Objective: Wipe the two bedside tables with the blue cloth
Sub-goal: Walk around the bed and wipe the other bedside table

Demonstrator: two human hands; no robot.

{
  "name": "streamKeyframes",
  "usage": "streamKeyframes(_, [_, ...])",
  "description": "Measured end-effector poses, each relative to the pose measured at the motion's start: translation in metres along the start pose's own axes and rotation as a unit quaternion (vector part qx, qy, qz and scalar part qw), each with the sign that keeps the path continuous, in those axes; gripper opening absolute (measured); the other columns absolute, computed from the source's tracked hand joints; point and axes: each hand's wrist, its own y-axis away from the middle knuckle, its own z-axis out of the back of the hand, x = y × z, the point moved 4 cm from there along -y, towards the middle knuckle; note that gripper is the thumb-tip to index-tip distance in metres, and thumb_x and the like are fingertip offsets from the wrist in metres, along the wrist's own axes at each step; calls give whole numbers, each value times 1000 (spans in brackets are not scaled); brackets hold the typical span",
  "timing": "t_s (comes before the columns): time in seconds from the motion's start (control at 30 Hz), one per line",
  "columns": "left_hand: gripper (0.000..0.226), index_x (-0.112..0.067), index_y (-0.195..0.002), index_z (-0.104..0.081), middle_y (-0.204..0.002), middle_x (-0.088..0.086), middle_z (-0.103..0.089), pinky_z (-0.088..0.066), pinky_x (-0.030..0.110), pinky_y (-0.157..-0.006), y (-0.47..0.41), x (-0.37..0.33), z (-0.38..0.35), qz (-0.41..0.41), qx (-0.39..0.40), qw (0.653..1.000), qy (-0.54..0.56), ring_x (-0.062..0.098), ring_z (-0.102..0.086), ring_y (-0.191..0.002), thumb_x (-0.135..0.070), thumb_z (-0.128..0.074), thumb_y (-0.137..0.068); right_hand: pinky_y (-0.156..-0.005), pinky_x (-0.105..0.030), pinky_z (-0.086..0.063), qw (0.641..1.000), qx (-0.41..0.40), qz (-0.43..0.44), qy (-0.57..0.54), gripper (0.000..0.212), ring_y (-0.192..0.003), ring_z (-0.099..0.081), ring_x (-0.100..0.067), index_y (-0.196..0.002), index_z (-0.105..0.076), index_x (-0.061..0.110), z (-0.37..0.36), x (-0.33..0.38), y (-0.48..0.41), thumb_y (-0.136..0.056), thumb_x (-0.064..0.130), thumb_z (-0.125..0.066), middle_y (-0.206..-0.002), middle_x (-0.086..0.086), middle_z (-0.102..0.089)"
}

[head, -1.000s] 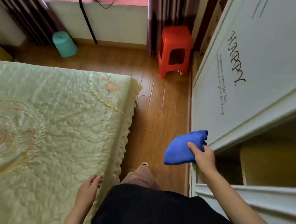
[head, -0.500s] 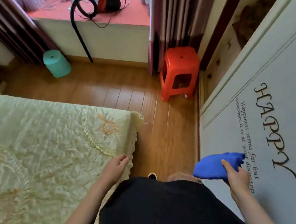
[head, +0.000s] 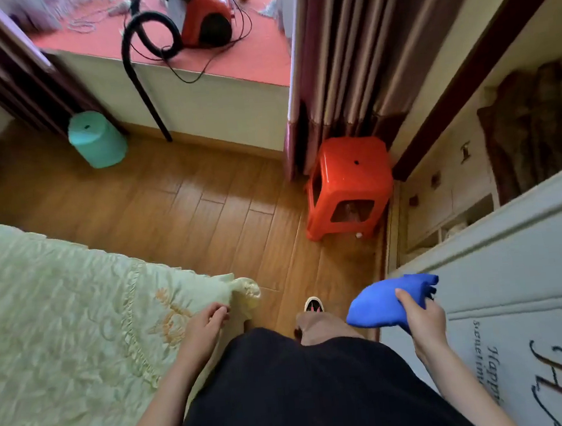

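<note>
My right hand (head: 420,323) grips the bunched blue cloth (head: 384,302) in the air, close to the white wardrobe door (head: 526,278) on the right. My left hand (head: 204,326) hangs with loosely curled fingers over the foot corner of the pale green bedspread (head: 61,330) and holds nothing. No bedside table is in view.
A narrow strip of wooden floor (head: 204,216) runs between the bed and the wardrobe. Ahead stand a red plastic stool (head: 349,185) by the curtain (head: 342,45) and a turquoise bin (head: 97,141). A red vacuum cleaner (head: 206,20) with a black hose lies on the raised window platform.
I have walked forward along the bed towards its foot. The stool, platform and vacuum have come closer. The cloth stays in my right hand and my left hand has slid to the bed's corner.
</note>
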Motion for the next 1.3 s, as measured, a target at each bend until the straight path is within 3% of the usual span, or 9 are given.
streamKeyframes(0.1, [22,-20,-90,-67,-93,3,-70,-49,39,-84,-29,-14,13,48,-60,996,50,21,-65,-91,-20,-46,-97,-97,-47,-50,993,77,50,68,33,-105,-65,-29,-113,-66,10,-56,68,-48,-83,24,-69,-111,-11,-70])
streamKeyframes(0.37, [23,-22,-87,-65,-92,5,-68,-49,37,-80,-72,-22,38,141,-204,954,168,25,-64,-89,-15,-46,-98,-88,-36,-53,945,268,119,148,16,-92,-68,-21,-97,-70,12,-238,203,-103,-83,18,-69,-94,-4,-73])
streamKeyframes(0.5, [23,-27,-85,-63,-93,2,-68,-49,41,-87,-106,-19,53,193,-246,924,219,25,-64,-92,-18,-47,-98,-68,-19,-53,920,325,127,177,11,-84,-67,-16,-94,-69,12,-328,241,-121,-84,16,-67,-89,-1,-72])
streamKeyframes(0.57, [21,-27,-87,-64,-94,0,-69,-48,41,-89,-132,-26,69,207,-259,914,234,23,-64,-91,-23,-47,-98,-60,-13,-50,914,334,132,190,9,-79,-65,-12,-92,-68,12,-367,261,-130,-84,16,-67,-85,2,-70])
streamKeyframes(0.73, [24,-26,-86,-66,-95,-2,-69,-48,41,-91,-214,-63,137,189,-271,912,244,20,-64,-91,-24,-45,-97,-64,-19,-46,906,328,151,221,7,-75,-61,-6,-90,-67,9,-451,321,-156,-86,14,-66,-85,-3,-69])
streamKeyframes(0.9, [25,-27,-83,-67,-93,-4,-69,-48,38,-91,-281,-112,213,145,-278,917,247,17,-64,-93,-22,-46,-96,-75,-29,-47,908,305,166,234,21,-89,-63,-23,-102,-67,3,-531,386,-181,-86,17,-66,-97,-11,-68])
streamKeyframes(1.03, [23,-25,-90,-67,-97,-3,-68,-49,37,-91,-324,-130,270,127,-288,915,251,17,-62,-97,-22,-46,-96,-65,-26,-46,904,297,169,256,18,-85,-60,-24,-94,-66,4,-602,429,-192,-86,20,-65,-89,-10,-66])
streamKeyframes(1.17, [24,-30,-88,-67,-97,-5,-69,-48,34,-89,-367,-130,323,133,-307,903,271,14,-63,-95,-23,-45,-96,-77,-38,-49,892,302,167,293,14,-85,-64,-28,-78,-66,13,-685,454,-197,-79,27,-67,-84,-10,-67])
streamKeyframes(1.3, [24,-31,-87,-65,-96,-6,-68,-47,32,-86,-410,-115,378,167,-329,881,297,13,-62,-94,-22,-45,-97,-82,-42,-52,865,332,174,334,20,-88,-65,-31,-87,-67,8,-799,473,-182,-81,27,-68,-89,-15,-69])
